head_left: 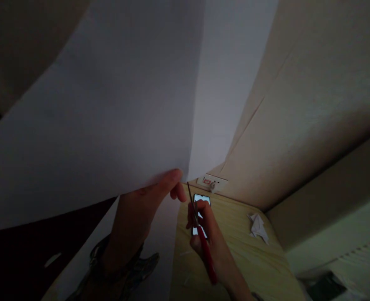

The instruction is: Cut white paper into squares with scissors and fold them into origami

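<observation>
A large white sheet of paper (119, 96) with a lengthwise fold fills the upper part of the head view. Its lower edge is pinched between the thumb and fingers of my left hand (147, 200), close to the fold line. Just to the right, my right hand (208, 225) grips scissors (207, 255) with red handles. The blades point up, and their tip lies by the paper's bottom edge at the fold; whether they touch it I cannot tell. Behind my right hand a phone (202, 198) with a lit screen is partly hidden.
A yellowish tabletop (235, 251) stretches below, with a crumpled or folded white paper piece (258, 228) on its right. Another white sheet (163, 251) lies under my left arm. A wall socket (211, 182) with a plug sits at the table's back edge.
</observation>
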The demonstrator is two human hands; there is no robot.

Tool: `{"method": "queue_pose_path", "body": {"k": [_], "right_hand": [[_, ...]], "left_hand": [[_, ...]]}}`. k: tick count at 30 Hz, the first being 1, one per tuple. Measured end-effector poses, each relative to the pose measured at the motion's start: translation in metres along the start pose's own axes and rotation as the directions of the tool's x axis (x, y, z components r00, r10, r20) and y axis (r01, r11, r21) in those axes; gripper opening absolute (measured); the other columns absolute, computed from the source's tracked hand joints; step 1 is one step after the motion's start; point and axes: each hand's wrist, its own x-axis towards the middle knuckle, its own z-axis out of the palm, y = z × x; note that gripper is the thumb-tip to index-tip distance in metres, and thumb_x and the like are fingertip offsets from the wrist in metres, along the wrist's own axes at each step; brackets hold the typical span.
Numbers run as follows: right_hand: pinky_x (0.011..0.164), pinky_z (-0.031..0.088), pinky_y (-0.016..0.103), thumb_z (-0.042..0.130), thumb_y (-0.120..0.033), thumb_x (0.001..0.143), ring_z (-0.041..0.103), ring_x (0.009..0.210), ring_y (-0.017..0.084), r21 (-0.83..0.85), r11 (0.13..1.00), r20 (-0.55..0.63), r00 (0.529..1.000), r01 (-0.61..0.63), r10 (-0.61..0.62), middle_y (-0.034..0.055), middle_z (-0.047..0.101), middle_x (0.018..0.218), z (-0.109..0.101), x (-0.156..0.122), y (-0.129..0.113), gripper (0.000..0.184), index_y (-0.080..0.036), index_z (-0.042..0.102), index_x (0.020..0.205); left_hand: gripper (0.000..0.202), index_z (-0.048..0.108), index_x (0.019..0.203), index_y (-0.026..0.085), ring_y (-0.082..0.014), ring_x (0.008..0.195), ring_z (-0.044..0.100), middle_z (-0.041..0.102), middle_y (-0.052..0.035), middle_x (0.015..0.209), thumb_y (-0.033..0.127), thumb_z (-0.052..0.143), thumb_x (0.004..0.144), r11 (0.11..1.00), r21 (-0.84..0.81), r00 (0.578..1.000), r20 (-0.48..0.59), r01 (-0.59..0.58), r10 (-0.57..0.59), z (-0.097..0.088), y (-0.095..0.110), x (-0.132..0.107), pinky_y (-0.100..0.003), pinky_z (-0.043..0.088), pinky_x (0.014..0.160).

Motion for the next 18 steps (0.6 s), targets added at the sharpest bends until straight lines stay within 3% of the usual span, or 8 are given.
{"method": "queue_pose_path", "body": {"k": [4, 9, 13, 18], "right_hand": [[0.077, 0.044, 0.033, 0.055, -0.037, 0.078, 0.049, 0.085, 0.019, 0.042, 0.995, 0.077, 0.993, 0.09, -0.093, 0.0014, 0.049, 0.093, 0.002, 0.002, -0.002, 0.028, -0.024, 0.044, 0.1], [0.071, 0.047, 0.03, 0.051, -0.057, 0.084, 0.053, 0.084, 0.018, 0.118, 0.968, 0.023, 0.973, 0.224, -0.228, 0.0013, 0.05, 0.094, 0.011, 0.014, -0.013, 0.037, -0.026, 0.044, 0.104], [0.073, 0.048, 0.031, 0.049, -0.062, 0.085, 0.054, 0.084, 0.018, 0.133, 0.954, -0.002, 0.963, 0.269, -0.271, 0.0022, 0.052, 0.097, 0.012, 0.023, -0.02, 0.04, -0.027, 0.046, 0.104], [0.072, 0.047, 0.03, 0.049, -0.067, 0.082, 0.056, 0.084, 0.018, 0.087, 0.951, -0.078, 0.954, 0.297, -0.291, 0.0011, 0.057, 0.095, 0.006, 0.018, -0.024, 0.046, -0.028, 0.049, 0.105]], "left_hand": [[0.04, 0.05, 0.04, 0.023, -0.0124, 0.05, 0.056, 0.054, 0.0058, 0.045, 0.022, 0.055, 0.079, 0.999, -0.032, 0.997, 0.066, -0.027, 0.029, -0.003, 0.0, 0.001, -0.021, 0.051, 0.061], [0.04, 0.052, 0.04, 0.024, -0.0133, 0.045, 0.057, 0.059, 0.005, 0.043, 0.026, 0.055, 0.08, 0.994, -0.104, 0.991, 0.131, 0.028, -0.014, -0.005, -0.002, 0.001, -0.023, 0.051, 0.054], [0.038, 0.054, 0.04, 0.025, -0.0141, 0.05, 0.061, 0.061, 0.0061, 0.044, 0.028, 0.056, 0.078, 0.99, -0.136, 0.995, 0.099, 0.032, -0.018, -0.003, -0.002, -0.001, -0.024, 0.054, 0.067], [0.026, 0.063, 0.047, 0.028, -0.0162, 0.064, 0.065, 0.069, 0.0066, 0.058, 0.038, 0.066, 0.071, 0.994, 0.077, 0.996, -0.053, 0.078, -0.074, -0.006, 0.0, -0.005, -0.026, 0.049, 0.089]]}}
